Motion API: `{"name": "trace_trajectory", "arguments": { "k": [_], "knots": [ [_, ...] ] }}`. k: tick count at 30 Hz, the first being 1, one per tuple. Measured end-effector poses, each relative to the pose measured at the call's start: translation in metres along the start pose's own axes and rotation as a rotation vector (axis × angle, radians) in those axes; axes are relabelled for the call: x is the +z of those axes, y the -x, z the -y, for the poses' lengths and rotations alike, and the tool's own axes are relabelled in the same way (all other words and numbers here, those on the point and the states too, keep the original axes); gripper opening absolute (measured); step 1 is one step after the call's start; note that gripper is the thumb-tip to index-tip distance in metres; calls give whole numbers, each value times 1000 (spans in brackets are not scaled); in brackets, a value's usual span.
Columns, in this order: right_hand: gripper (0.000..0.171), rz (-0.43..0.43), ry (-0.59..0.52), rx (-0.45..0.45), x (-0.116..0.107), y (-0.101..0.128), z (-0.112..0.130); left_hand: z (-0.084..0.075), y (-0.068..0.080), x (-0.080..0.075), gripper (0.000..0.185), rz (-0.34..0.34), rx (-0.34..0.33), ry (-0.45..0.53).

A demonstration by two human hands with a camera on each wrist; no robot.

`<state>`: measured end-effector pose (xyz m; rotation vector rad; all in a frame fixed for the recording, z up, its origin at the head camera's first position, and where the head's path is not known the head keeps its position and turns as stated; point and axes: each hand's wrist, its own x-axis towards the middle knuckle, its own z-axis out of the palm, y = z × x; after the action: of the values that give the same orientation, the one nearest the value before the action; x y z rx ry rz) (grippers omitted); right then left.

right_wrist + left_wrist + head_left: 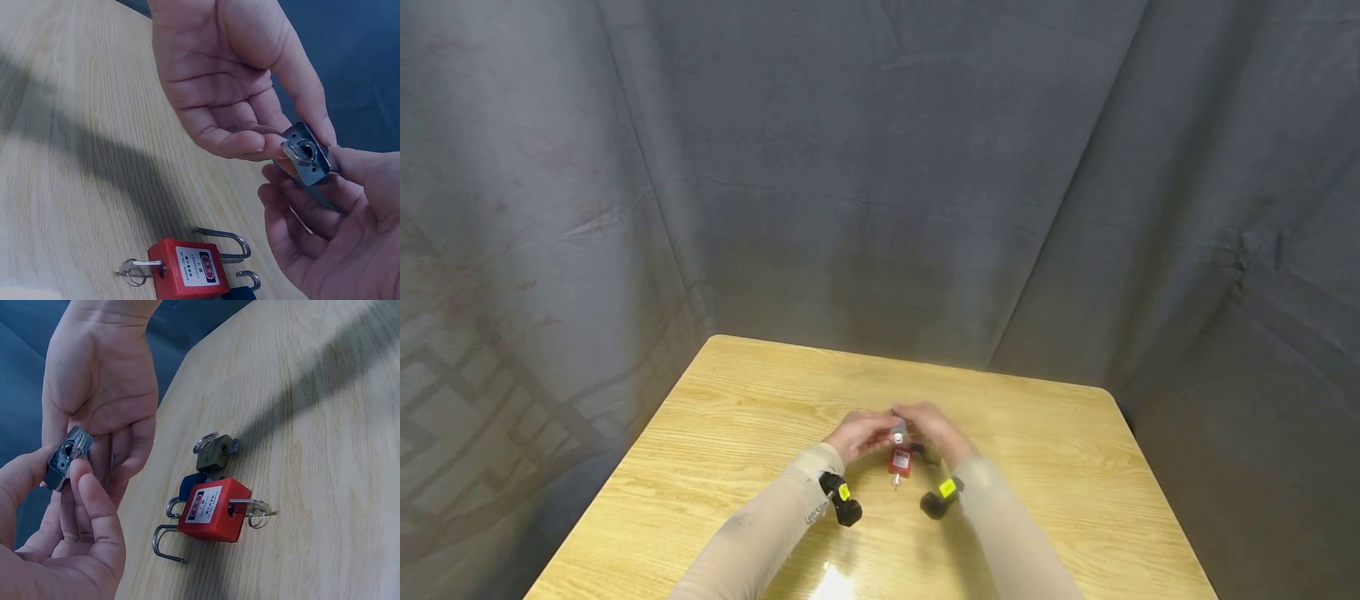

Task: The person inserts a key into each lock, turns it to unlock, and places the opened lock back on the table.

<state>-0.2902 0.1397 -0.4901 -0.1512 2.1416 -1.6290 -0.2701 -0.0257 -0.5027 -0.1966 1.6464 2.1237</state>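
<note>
— What's in the hands?

— A silver lock (306,154), held up over the table (1060,467). The left hand (69,544) pinches it between thumb and fingertips; the right hand (231,87) meets it with fingers loosely bent, fingertips at its keyhole end.

— And on the table?

— A red lock (212,509) with a key (253,509) in it, lying just below the hands. A blue lock (190,484) touches it, a brass lock (215,453) just beside.

Head view: high, looking forward and down, far off, taking in the whole table (737,417) and grey backdrop. Left wrist view: close, across table. Right wrist view: close, opposite side. Shared by all: red padlock (214,509), silver padlock (307,154).
</note>
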Motion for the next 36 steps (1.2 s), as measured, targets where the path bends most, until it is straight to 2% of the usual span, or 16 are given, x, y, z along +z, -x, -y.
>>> {"name": "trace_trajectory", "arguments": {
  "k": [7, 12, 24, 32, 36],
  "knots": [
    [34, -51, -75, 28, -1, -8, -4, 4, 2, 4, 38, 14, -10, 14],
    [33, -45, -137, 40, -1, -9, -4, 5, 2, 4, 37, 9, -12, 15],
    [35, -41, -137, 65, -2, -7, -1, 5, 0, 3, 39, 18, -1, -7],
    [35, -2, -142, 43, -3, -7, -2, 4, 0, 4, 41, 10, -8, -13],
    [37, -27, -120, 52, -2, -6, -3, 4, 1, 3, 41, 12, -1, -20]
  ]
}}
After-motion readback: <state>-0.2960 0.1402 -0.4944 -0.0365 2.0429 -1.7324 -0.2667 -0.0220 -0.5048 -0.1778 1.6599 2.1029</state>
